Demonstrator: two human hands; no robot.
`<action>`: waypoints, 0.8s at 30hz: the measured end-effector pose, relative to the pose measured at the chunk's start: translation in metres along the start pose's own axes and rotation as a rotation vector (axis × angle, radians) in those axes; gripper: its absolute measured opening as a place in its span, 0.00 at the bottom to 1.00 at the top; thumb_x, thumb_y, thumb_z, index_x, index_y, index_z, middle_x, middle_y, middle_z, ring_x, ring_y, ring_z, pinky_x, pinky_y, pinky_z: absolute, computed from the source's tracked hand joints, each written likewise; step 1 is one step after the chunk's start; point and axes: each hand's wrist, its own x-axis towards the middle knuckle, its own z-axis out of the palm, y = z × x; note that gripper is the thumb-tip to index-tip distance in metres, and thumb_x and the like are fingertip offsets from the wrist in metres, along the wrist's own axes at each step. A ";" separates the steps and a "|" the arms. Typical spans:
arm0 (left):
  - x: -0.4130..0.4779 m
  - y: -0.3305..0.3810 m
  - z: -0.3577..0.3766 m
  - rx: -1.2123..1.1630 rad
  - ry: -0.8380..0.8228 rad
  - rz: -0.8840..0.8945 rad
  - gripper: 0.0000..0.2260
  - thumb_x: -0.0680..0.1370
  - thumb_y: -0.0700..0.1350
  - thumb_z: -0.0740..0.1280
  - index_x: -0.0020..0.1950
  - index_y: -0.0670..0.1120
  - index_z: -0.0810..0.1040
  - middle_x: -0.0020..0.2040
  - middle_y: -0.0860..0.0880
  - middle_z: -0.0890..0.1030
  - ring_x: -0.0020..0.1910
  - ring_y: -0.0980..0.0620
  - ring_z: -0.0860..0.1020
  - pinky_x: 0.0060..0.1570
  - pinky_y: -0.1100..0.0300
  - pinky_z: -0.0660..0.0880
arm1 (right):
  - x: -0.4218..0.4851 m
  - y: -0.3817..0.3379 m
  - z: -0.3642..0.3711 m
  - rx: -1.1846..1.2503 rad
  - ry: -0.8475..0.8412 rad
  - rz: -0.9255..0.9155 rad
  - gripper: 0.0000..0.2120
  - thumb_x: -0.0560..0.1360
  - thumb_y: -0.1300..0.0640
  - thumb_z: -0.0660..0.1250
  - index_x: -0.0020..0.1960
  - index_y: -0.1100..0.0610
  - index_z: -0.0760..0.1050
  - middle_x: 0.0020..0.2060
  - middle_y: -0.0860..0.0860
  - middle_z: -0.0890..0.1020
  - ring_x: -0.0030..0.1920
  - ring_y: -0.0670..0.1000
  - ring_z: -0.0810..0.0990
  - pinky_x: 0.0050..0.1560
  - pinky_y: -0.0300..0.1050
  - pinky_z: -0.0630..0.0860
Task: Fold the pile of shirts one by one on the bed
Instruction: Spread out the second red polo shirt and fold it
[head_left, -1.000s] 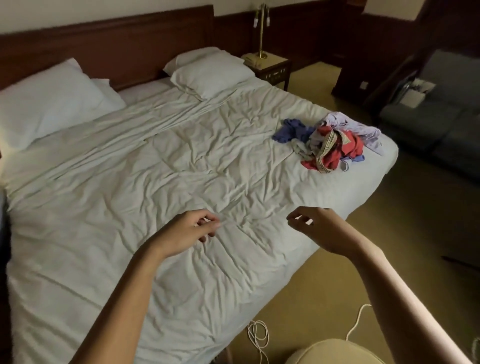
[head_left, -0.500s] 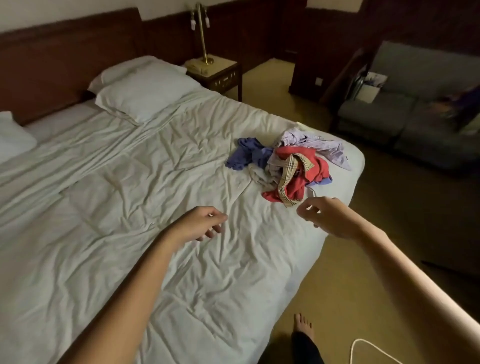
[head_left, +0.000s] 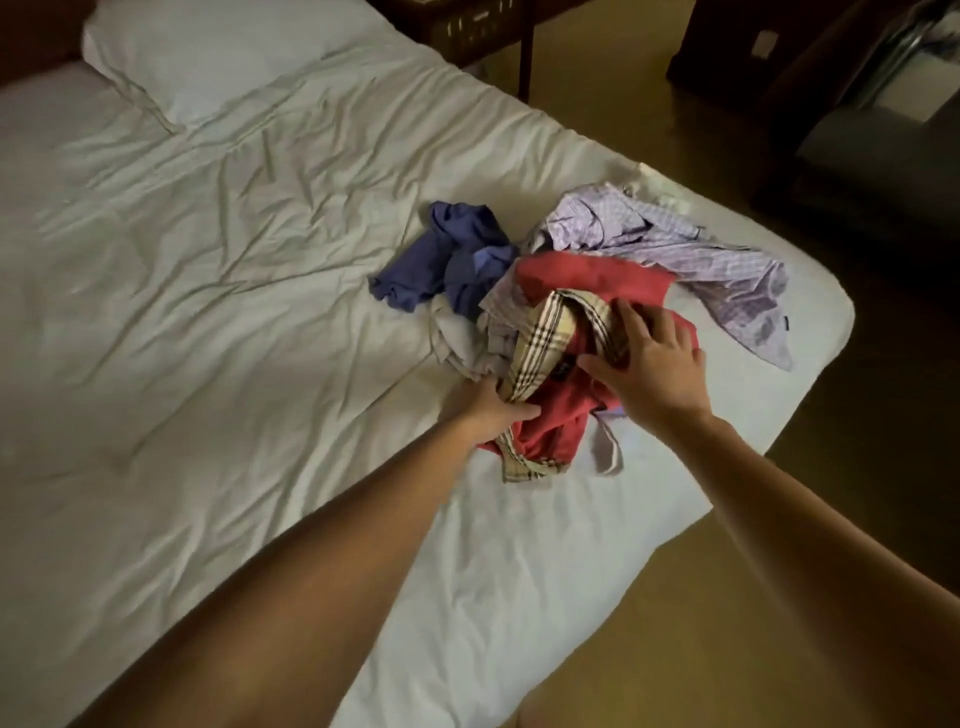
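Head view, pile: the pile of shirts (head_left: 550, 306) lies crumpled near the far corner of the bed (head_left: 208, 338), close to its edge; nothing looks folded yet.
Head view, layers: a red shirt (head_left: 587, 280) with plaid trim (head_left: 537, 338) sits on top, a blue shirt (head_left: 457, 260) behind it to the left and a lilac checked shirt (head_left: 701, 249) behind it to the right.
Head view, right hand (head_left: 649, 364): its fingers are spread and lie flat on the red shirt, probably to single it out from the tangle.
Head view, left hand (head_left: 493, 405): it is at the pile's near-left edge, thumb on red cloth and fingers buried under the plaid trim; I cannot tell whether it grips.
Head view, relation: the red shirt lies directly under and between both hands.
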 end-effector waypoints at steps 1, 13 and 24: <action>0.007 -0.002 0.007 0.028 0.046 -0.002 0.26 0.75 0.56 0.72 0.68 0.44 0.75 0.63 0.44 0.80 0.61 0.42 0.78 0.61 0.50 0.75 | 0.005 0.003 0.007 -0.031 0.038 -0.014 0.38 0.72 0.33 0.67 0.75 0.50 0.63 0.68 0.56 0.67 0.66 0.62 0.66 0.64 0.59 0.65; -0.156 -0.048 -0.157 -0.593 0.522 0.359 0.11 0.74 0.54 0.67 0.49 0.49 0.77 0.46 0.51 0.83 0.47 0.54 0.80 0.50 0.55 0.74 | -0.045 -0.134 -0.080 0.549 0.163 -0.431 0.09 0.82 0.51 0.61 0.49 0.54 0.64 0.33 0.49 0.80 0.40 0.63 0.80 0.38 0.56 0.72; -0.501 -0.220 -0.396 -0.346 0.984 0.438 0.06 0.76 0.45 0.74 0.51 0.48 0.82 0.47 0.52 0.85 0.46 0.59 0.81 0.49 0.66 0.75 | -0.217 -0.474 -0.166 0.699 0.107 -0.846 0.13 0.82 0.47 0.60 0.44 0.54 0.64 0.33 0.46 0.72 0.44 0.61 0.76 0.41 0.49 0.63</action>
